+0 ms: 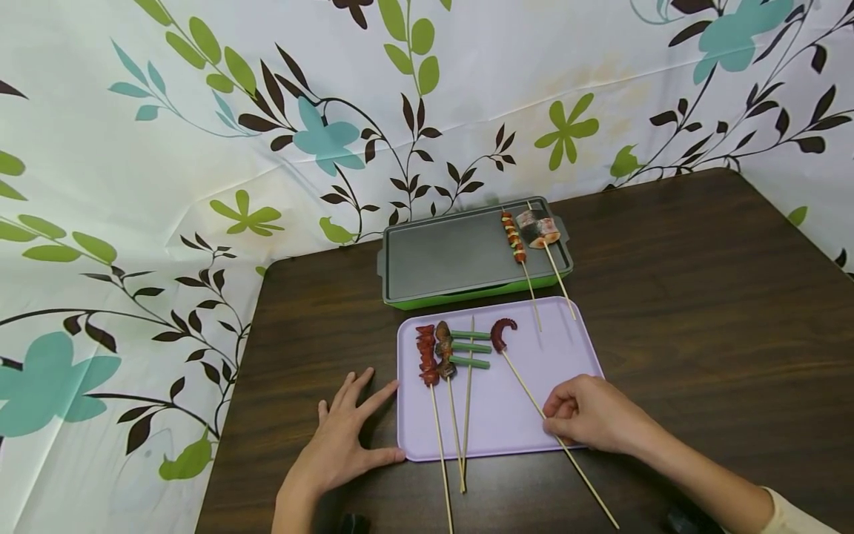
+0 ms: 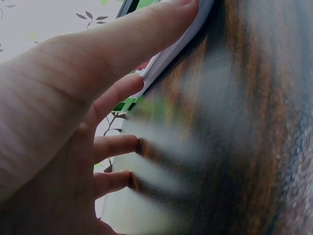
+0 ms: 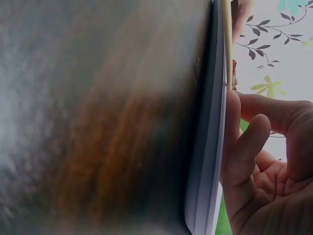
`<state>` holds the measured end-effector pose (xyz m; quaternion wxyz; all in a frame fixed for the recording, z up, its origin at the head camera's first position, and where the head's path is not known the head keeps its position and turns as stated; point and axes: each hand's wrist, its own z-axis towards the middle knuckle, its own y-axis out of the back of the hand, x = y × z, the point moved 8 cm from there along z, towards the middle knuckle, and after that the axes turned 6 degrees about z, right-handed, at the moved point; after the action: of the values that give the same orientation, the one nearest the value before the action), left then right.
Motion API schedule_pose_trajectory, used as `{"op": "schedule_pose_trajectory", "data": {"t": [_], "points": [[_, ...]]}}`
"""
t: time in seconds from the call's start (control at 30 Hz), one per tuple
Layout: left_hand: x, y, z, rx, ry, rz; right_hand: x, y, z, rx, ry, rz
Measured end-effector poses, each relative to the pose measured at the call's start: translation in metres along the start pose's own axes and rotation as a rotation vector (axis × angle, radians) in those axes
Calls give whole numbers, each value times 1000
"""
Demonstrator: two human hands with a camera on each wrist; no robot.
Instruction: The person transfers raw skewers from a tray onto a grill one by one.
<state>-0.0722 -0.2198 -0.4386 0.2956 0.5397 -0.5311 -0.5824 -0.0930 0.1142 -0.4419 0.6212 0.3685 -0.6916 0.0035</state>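
My right hand (image 1: 594, 415) pinches a wooden skewer tipped with a curled dark red tentacle (image 1: 500, 335), over the right part of a lilac tray (image 1: 520, 434). In the right wrist view, thumb and fingers meet on the stick beside the tray's rim (image 3: 208, 147). My left hand (image 1: 343, 437) lies spread at the tray's left edge, thumb and index fingertip at the rim, other fingertips on the table. Left of the tentacle lie a red meat skewer (image 1: 427, 356), a brown mushroom-like skewer (image 1: 444, 352) and a skewer with green stalks (image 1: 470, 348) across it.
Behind the tray stands a grey griddle (image 1: 447, 252) with a green base. A sausage-and-vegetable skewer (image 1: 514, 237) and a fish-chunk skewer (image 1: 537, 228) lie on its right side, sticks reaching over the tray. A leaf-patterned cloth (image 1: 467, 96) hangs behind the dark wooden table (image 1: 700, 297).
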Motion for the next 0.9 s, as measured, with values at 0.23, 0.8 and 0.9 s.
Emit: {"op": "schedule_pose_trajectory", "data": {"t": [0.23,0.8,0.9], "points": [[-1,1,0,-8,-3,-14,2,3,-2,-32,15,-19],[-1,2,-1,-12,-1,-24,14,10,-8,-59,20,-6],[-1,1,-1,-11,0,-26,18,11,-8,-63,29,-9]]}}
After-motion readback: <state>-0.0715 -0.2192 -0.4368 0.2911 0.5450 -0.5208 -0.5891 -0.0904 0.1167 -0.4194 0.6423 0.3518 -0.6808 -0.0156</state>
